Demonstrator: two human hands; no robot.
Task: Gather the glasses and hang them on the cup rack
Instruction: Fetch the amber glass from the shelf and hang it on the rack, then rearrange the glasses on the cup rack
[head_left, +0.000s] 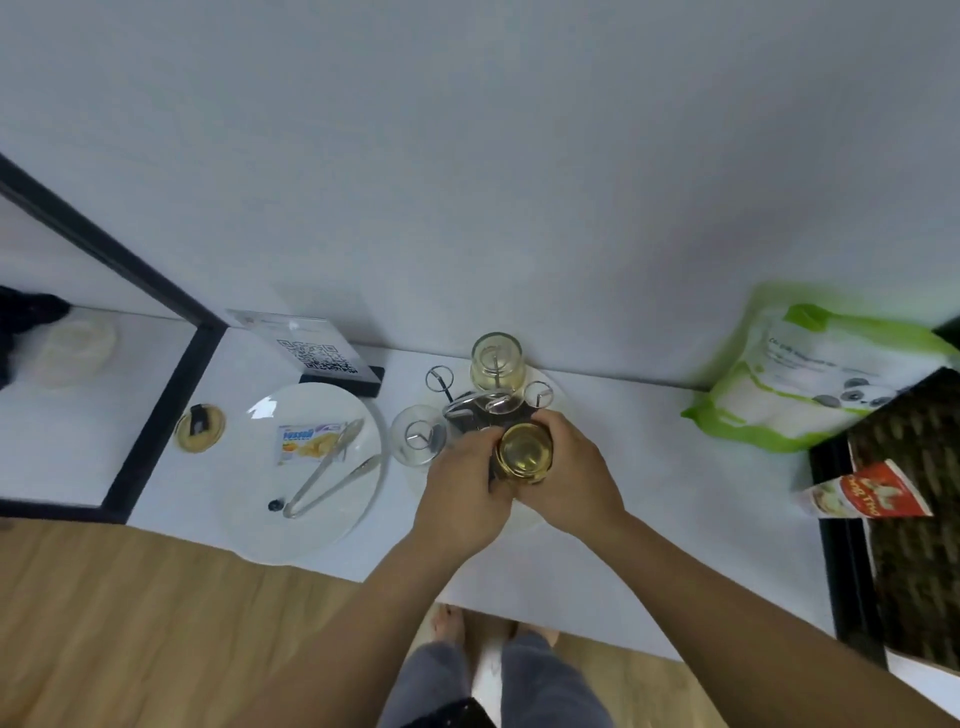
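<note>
On the counter (649, 467), our plate (270, 530) sits left, by the front edge. Mid-counter, near the back edge, stands the rack (470, 402), two glasses (418, 434) hung. Our left hand (462, 499) and right hand (571, 478) both clasp a third glass (523, 452) over it.

The cup rack (470, 410) is thin shiny metal wire, its glasses (496, 361) clear and glossy, the plate (306, 525) smooth glossy white, seemingly ceramic, the tongs (324, 470) polished metal, the tabletop (649, 467) matt white, the floor (130, 623) wood-grained.
</note>
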